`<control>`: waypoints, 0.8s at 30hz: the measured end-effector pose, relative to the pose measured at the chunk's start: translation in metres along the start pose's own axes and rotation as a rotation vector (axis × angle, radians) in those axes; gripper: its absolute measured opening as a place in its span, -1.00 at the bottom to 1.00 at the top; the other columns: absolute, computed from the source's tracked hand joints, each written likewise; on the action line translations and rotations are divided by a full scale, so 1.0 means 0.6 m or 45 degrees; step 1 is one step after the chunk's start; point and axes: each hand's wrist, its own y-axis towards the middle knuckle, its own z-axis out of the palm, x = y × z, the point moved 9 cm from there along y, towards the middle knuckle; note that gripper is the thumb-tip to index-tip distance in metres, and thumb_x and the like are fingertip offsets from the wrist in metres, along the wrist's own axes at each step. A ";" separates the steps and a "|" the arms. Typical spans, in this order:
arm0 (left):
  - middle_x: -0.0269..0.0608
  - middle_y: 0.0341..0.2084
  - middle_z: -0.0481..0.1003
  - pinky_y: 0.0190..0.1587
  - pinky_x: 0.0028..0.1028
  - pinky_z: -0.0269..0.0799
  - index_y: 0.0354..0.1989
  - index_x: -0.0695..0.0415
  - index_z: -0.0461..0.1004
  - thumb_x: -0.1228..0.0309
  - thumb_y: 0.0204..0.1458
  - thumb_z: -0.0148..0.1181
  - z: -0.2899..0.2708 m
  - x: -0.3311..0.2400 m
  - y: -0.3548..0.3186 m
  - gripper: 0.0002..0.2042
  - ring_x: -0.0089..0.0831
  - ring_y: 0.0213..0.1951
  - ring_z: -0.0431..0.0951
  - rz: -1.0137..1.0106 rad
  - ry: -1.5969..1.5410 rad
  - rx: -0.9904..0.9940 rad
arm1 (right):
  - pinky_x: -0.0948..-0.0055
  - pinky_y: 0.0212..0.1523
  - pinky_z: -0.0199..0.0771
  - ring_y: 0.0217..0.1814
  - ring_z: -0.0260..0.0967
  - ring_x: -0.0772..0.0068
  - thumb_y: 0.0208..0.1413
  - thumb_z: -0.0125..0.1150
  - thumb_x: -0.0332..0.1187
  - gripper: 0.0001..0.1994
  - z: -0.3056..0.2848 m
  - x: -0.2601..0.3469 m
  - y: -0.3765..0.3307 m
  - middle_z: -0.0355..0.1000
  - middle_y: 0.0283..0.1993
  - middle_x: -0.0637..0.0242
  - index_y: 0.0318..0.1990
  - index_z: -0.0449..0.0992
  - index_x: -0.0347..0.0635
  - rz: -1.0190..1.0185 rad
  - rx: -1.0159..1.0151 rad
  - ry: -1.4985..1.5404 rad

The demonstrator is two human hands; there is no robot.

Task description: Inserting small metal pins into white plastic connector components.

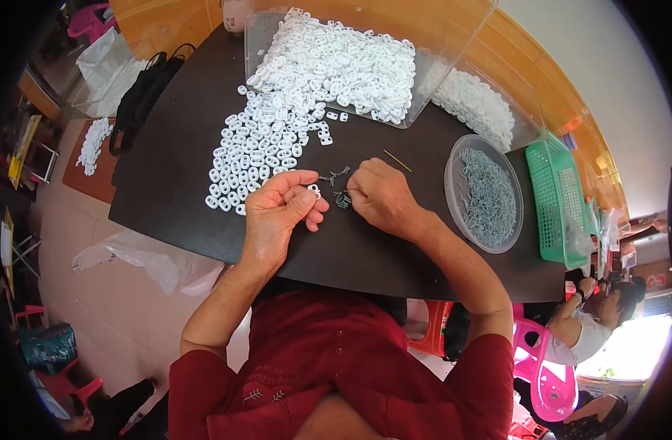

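Note:
Between the thumb and fingers of my left hand (pixel 271 216) is a small white plastic two-hole piece (pixel 314 190). My right hand (pixel 386 196) is closed with its fingertips bent inward, just right of a little heap of grey screws (pixel 342 199); whatever it pinches is hidden. A few more loose screws (pixel 334 176) lie just beyond the heap. Many white two-hole pieces (pixel 252 155) spread over the dark table (pixel 182 147) past my left hand. Beyond my right hand rests a thin gold-coloured stick (pixel 397 160).
A transparent bin (pixel 440 40) tipped toward me spills white pieces at the back. On the right stand a round tub (pixel 449 172) of grey screws and a green basket (pixel 552 198). Black straps (pixel 149 95) hang over the left edge. Another person (pixel 596 323) sits at far right.

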 end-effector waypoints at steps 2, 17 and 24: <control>-0.11 -0.51 0.51 -0.50 -0.60 0.42 -0.12 0.37 0.41 0.54 0.06 0.09 0.006 0.005 -0.001 -0.77 -0.54 -0.56 0.47 -0.014 -0.003 0.014 | 0.39 -0.50 0.29 -0.52 0.25 0.30 -0.21 0.16 -0.62 -0.88 -0.017 -0.010 -0.005 0.26 -0.56 0.27 -0.50 0.38 -0.22 0.105 -0.087 0.160; -0.43 -0.49 0.39 -0.42 -0.66 0.29 -0.29 0.23 0.40 0.54 0.08 0.10 0.051 -0.011 -0.025 -0.94 -0.69 -0.46 0.31 0.443 0.530 -0.150 | 0.58 -0.59 0.24 -0.60 0.19 0.59 -0.10 0.20 -0.59 -0.91 -0.055 0.054 -0.011 0.29 -0.52 0.34 -0.44 0.41 -0.24 0.386 -0.238 0.440; -0.33 -0.51 0.39 -0.47 -0.62 0.32 -0.28 0.27 0.37 0.54 0.10 0.06 0.051 0.011 -0.016 -0.93 -0.64 -0.51 0.34 0.209 -0.229 -0.155 | 0.51 -0.57 0.28 -0.51 0.27 0.38 -0.15 0.21 -0.64 -0.87 -0.082 0.096 -0.016 0.37 -0.43 0.25 -0.41 0.44 -0.27 0.152 -0.552 0.225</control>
